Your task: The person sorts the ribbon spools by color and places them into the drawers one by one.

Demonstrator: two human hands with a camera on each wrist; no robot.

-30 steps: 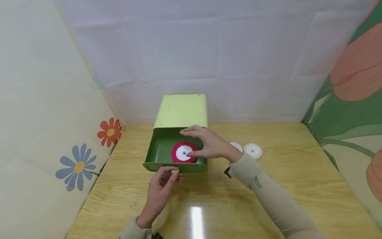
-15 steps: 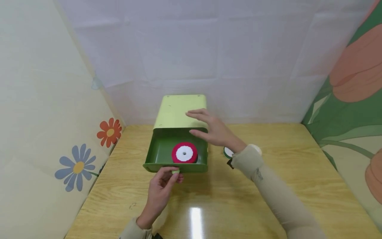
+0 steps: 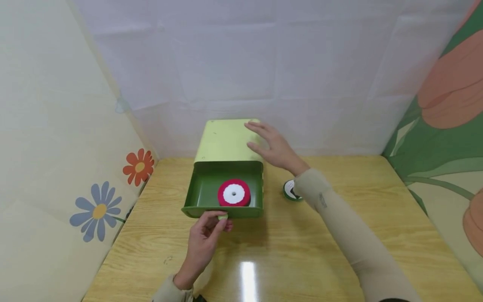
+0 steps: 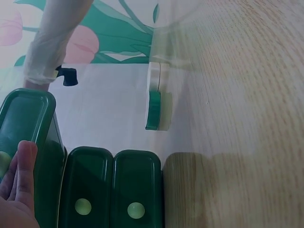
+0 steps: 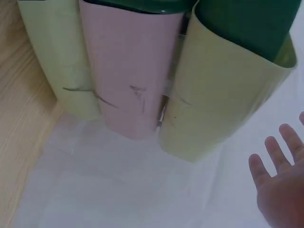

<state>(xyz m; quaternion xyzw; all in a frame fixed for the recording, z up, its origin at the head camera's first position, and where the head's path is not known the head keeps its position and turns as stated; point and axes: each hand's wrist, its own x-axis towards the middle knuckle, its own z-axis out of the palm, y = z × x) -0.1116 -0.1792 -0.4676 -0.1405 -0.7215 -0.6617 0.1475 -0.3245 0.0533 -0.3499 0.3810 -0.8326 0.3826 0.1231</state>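
Note:
My left hand (image 3: pixel 201 243) pinches the light green knob (image 3: pixel 222 217) of a green drawer (image 3: pixel 201 211), which stands pulled out from the top of a drawer cabinet (image 3: pixel 226 140). Inside the drawer, toward its front right, lies a spool of red ribbon (image 3: pixel 244 194) with a white centre. My right hand (image 3: pixel 278 149) holds nothing; its fingers are spread and overlap the cabinet's top right edge in the head view. The right wrist view shows the same hand (image 5: pixel 285 185) beside the yellow-green casing (image 5: pixel 223 90).
Two lower drawers (image 4: pixel 88 185), pushed in, show in the left wrist view. A green ribbon spool (image 3: pixel 288 191) lies on the table right of the cabinet, with a whitish spool (image 4: pixel 154 76) next to it. A white sheet (image 3: pixel 226 63) hangs behind.
My right hand has lifted away from the red ribbon spool, going back and to the right, beside the cabinet top. The left hand stays on the knob, and the drawer has not moved.

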